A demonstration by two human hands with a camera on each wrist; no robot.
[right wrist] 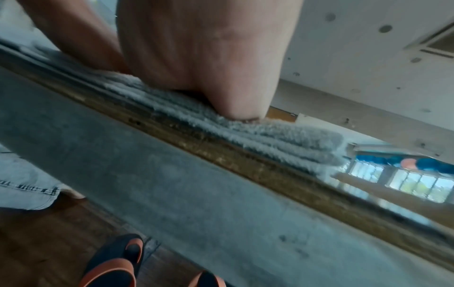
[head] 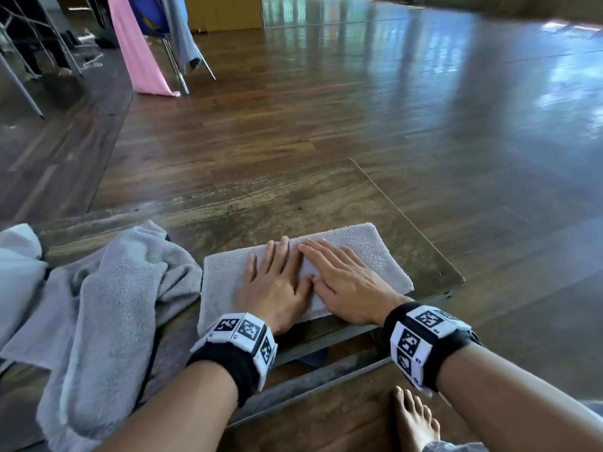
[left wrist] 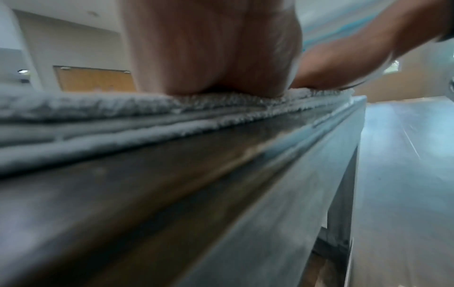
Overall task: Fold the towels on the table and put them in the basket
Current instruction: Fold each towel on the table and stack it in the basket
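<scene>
A folded grey towel lies near the front edge of the wooden table. My left hand and right hand both press flat on it, fingers straight, side by side. In the left wrist view the heel of my left hand bears on the towel's stacked layers. From the right wrist, my right hand sits on the same folded towel by the table edge. A crumpled grey towel lies to the left, hanging over the front edge. No basket is in view.
A pale blue cloth lies at the far left of the table. My bare foot stands on the wooden floor below the table; orange-and-black sandals lie there. A chair draped with pink cloth stands far back left.
</scene>
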